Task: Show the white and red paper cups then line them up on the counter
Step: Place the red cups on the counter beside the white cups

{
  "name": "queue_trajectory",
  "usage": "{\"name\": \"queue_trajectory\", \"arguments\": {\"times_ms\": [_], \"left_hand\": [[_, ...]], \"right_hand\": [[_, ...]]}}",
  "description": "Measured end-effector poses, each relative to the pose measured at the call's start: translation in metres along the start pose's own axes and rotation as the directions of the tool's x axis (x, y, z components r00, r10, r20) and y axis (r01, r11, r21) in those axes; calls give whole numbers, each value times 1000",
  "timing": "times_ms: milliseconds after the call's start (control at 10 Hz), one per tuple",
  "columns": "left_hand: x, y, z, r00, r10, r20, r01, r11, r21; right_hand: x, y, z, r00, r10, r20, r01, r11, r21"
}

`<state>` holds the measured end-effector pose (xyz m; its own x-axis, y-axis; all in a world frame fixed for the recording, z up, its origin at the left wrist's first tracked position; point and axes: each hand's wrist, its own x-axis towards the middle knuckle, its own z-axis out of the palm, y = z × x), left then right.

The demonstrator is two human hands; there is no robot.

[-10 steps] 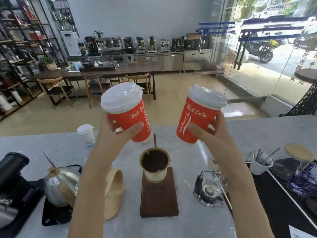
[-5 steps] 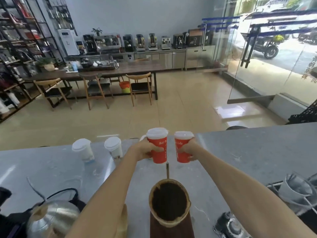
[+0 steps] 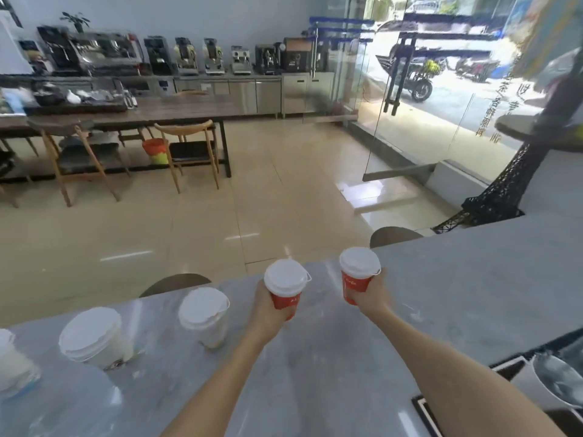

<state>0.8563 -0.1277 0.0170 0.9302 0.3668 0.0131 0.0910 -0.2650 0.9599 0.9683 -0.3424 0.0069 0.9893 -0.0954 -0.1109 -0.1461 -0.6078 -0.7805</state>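
Two red paper cups with white lids are held out near the far edge of the grey counter [image 3: 473, 279]. My left hand [image 3: 268, 310] grips the left red cup [image 3: 285, 287] from the side. The right red cup [image 3: 358, 274] is gripped by my right hand [image 3: 372, 294]. Both cups are upright and sit at or just above the counter; contact is unclear. Three white paper cups stand in a row to their left: one [image 3: 205, 315] closest, another [image 3: 94, 340] further left, and a third [image 3: 12, 364] cut off at the frame's edge.
A white bowl [image 3: 558, 380] sits at the right front by a dark tray edge [image 3: 424, 411]. Two stool tops [image 3: 175, 283] [image 3: 394, 236] show beyond the counter's far edge. A black tower model [image 3: 501, 187] stands at the far right.
Both hands have moved the red cups from raised in front of the camera out and down to the counter's far edge, then spread them apart. My view shifted forward; white cups now appear larger at left.
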Motion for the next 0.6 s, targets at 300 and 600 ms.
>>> {"name": "queue_trajectory", "arguments": {"times_ms": [300, 600], "left_hand": [[15, -59, 29, 995, 45, -87, -41, 998, 48], [6, -72, 27, 985, -171, 8, 169, 980, 104]], "right_hand": [[13, 46, 26, 990, 20, -141, 9, 980, 197], [4, 45, 37, 992, 81, -99, -54, 965, 257]]}}
